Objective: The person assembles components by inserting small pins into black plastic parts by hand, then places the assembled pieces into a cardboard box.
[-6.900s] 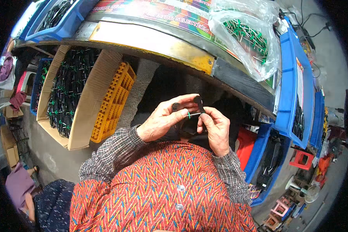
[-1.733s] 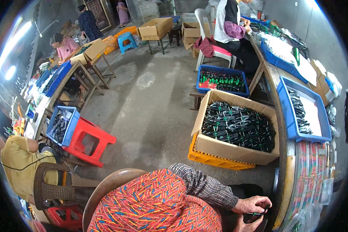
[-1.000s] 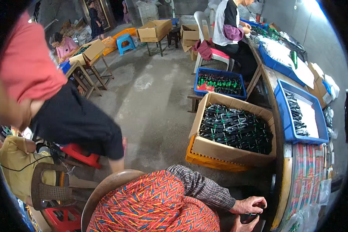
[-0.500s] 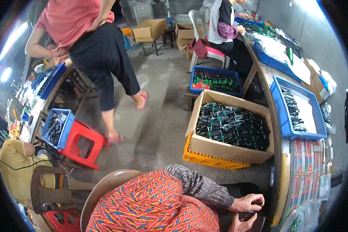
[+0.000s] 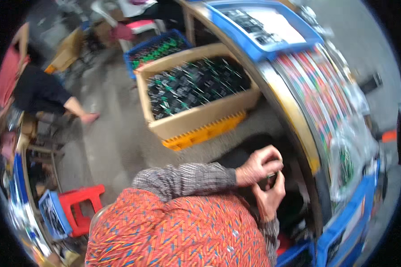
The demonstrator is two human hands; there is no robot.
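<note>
At eleven o'clock from a small blurred piece [image 5: 271, 176], a cardboard box [image 5: 205, 115] holds black-and-green pieces [image 5: 196, 84]; at three, a clear bag [image 5: 361, 138] holds green ones [image 5: 345, 164]. Left hand [image 5: 259, 166] and right hand [image 5: 271, 198], fingers curled, pinch the blurred piece between them.

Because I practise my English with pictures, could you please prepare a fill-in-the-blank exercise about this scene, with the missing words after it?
1. The hand nearer to the cardboard box is the person's ____ one.
2. The parts seen through the plastic bag are mainly ____ in colour.
3. The stool at the picture's left is ____.
4. The tray at the picture's top is ____.

Missing words: left; green; red; blue.
</note>
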